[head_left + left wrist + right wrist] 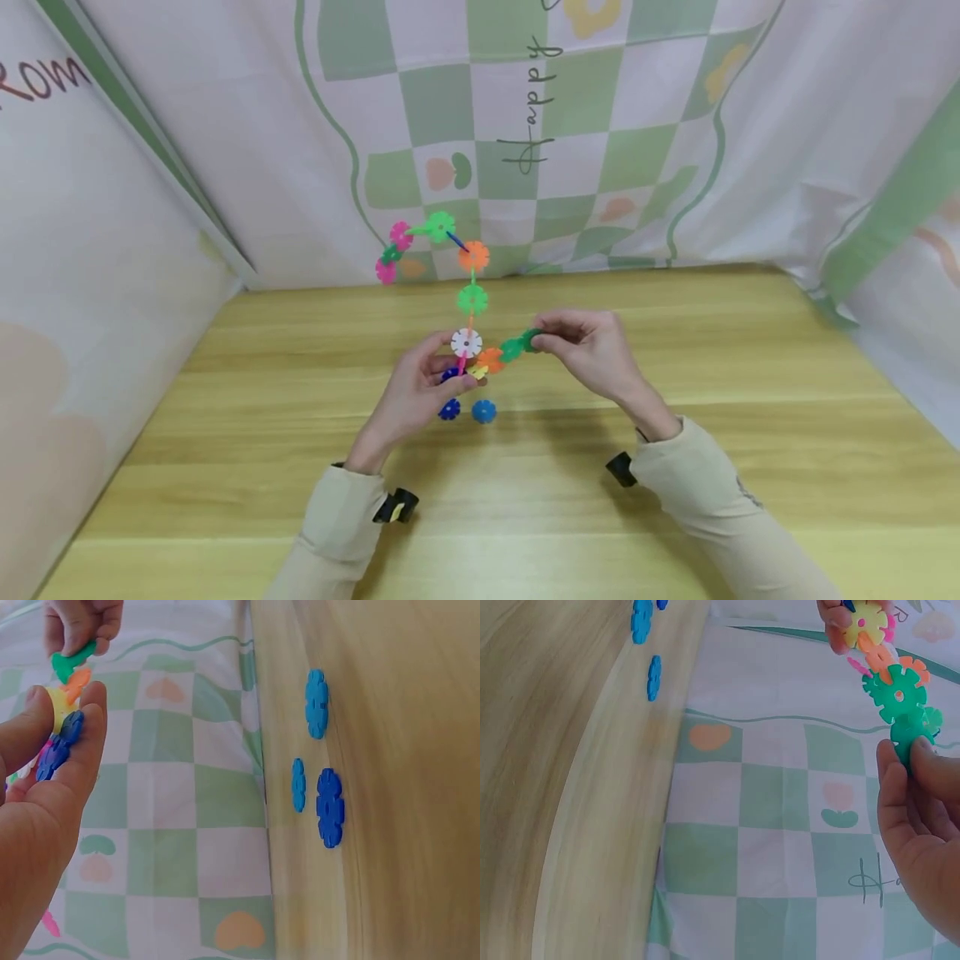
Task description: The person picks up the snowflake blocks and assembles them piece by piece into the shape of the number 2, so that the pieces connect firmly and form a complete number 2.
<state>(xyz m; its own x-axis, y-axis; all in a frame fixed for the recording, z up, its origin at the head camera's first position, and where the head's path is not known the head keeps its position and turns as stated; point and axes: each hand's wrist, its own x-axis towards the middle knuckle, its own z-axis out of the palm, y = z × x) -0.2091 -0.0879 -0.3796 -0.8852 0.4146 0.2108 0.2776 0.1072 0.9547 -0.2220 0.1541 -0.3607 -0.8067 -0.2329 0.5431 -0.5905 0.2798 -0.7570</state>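
Note:
My left hand [408,392] pinches a chain of slotted plastic snowflake discs between thumb and fingers, by its yellow disc [61,709] and dark blue disc [54,756]. Above that hand the chain rises through a white disc [467,342], a light green disc [472,299] and an orange disc [474,255], then bends left to a pink disc [386,272]. From the yellow disc a branch runs right through another orange disc [491,360] to two dark green discs. With thumb and fingertips, my right hand [596,354] pinches the outer green disc [909,739], which overlaps the inner green disc [898,694].
Loose on the wooden table [300,517] lie a dark blue disc [330,808], a light blue disc [316,703] and a smaller-looking blue disc [298,784]. Behind the table hangs a green-and-white checked cloth [510,100], with pale fabric at both sides.

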